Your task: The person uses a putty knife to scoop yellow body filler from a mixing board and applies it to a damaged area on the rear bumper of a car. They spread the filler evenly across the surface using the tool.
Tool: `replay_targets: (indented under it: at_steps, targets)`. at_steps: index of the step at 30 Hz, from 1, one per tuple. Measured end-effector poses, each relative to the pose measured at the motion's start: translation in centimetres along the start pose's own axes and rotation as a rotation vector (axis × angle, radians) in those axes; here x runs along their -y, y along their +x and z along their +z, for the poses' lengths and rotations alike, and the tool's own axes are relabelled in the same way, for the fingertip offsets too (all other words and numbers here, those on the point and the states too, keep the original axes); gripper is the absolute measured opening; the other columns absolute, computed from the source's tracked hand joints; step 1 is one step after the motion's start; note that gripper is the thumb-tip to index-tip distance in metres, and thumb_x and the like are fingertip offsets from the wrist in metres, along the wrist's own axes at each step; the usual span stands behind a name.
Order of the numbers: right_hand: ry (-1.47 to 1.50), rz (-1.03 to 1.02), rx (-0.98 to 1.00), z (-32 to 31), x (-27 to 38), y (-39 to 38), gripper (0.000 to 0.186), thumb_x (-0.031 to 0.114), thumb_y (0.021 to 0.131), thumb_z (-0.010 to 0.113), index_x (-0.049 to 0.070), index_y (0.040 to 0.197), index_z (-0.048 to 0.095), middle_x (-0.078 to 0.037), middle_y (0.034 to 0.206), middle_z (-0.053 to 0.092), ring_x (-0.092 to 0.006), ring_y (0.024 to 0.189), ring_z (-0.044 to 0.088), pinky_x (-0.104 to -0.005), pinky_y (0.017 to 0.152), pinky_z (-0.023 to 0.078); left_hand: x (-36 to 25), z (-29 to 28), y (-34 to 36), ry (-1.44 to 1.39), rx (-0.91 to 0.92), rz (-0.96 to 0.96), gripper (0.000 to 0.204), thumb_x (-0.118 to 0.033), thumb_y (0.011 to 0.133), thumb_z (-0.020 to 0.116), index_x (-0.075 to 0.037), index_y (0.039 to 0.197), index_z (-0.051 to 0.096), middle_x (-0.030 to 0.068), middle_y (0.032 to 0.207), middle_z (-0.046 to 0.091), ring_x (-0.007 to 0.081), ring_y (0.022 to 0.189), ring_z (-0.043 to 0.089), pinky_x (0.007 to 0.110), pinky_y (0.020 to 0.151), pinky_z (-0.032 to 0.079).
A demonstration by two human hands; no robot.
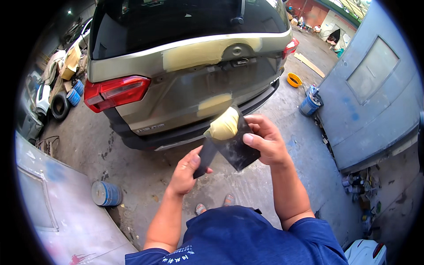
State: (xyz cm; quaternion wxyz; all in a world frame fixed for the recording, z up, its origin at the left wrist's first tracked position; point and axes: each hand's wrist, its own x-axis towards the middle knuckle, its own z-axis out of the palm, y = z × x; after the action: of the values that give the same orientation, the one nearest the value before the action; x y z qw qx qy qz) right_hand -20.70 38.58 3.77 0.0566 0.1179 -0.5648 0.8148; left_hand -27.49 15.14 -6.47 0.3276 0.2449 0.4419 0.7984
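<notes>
My left hand (184, 173) is closed on a dark flat putty spreader (206, 158), tilted up toward the middle. My right hand (268, 142) pinches the edge of a wider black putty spreader (238, 155) between thumb and fingers. A lump of pale yellow putty (225, 125) sits on the upper part of the right spreader, and the left spreader's tip meets or overlaps its lower left side. Just beyond my hands stands the rear of a grey-gold car (172, 95). Its tailgate has a wide yellow putty patch (192, 58) and a smaller putty patch (214, 104) lower down.
Grey metal doors stand on the left (66, 212) and right (366, 84). A blue bucket (107, 193) is by the left door. A paint bucket (309, 105) and a yellow basin (293, 80) stand near the right door. Far left lies a tire (61, 106).
</notes>
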Motion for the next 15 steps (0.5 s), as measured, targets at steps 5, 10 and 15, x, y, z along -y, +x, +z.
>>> replay_targets:
  at_steps: [5, 10, 15]
  targets:
    - [-0.654, -0.350, 0.425, 2.5, 1.0, 0.8, 0.042, -0.009, 0.074, 0.064, 0.004, 0.113, 0.065, -0.014, 0.124, 0.056, -0.0314, 0.116, 0.055, -0.0399, 0.099, 0.045, 0.3, -1.3, -0.9, -0.796, 0.266, -0.171, 0.060, -0.042, 0.096, 0.054, -0.007, 0.142, 0.038, 0.0184, 0.134, 0.051, 0.0370, 0.113, 0.058, 0.064, 0.077, 0.053]
    - [-0.895, -0.181, 0.316, 0.4, -0.6, 1.0, 0.045, -0.009, 0.068, 0.064, 0.006, 0.110, 0.068, -0.011, 0.116, 0.061, -0.0287, 0.113, 0.057, -0.0378, 0.093, 0.049, 1.0, -1.2, -1.2, -0.826, 0.265, -0.200, 0.062, -0.044, 0.094, 0.055, -0.007, 0.141, 0.039, 0.0177, 0.136, 0.050, 0.0388, 0.115, 0.057, 0.065, 0.076, 0.053]
    - [-1.217, -0.268, -0.117, 0.3, -0.8, 1.2, 0.041, -0.003, 0.071, 0.064, 0.006, 0.110, 0.069, -0.013, 0.113, 0.064, -0.0314, 0.105, 0.059, -0.0397, 0.091, 0.049, -0.4, 0.8, 0.4, -0.522, 0.018, 0.028, 0.068, -0.053, 0.096, 0.046, -0.006, 0.144, 0.036, 0.0159, 0.138, 0.049, 0.0310, 0.123, 0.051, 0.057, 0.091, 0.050]
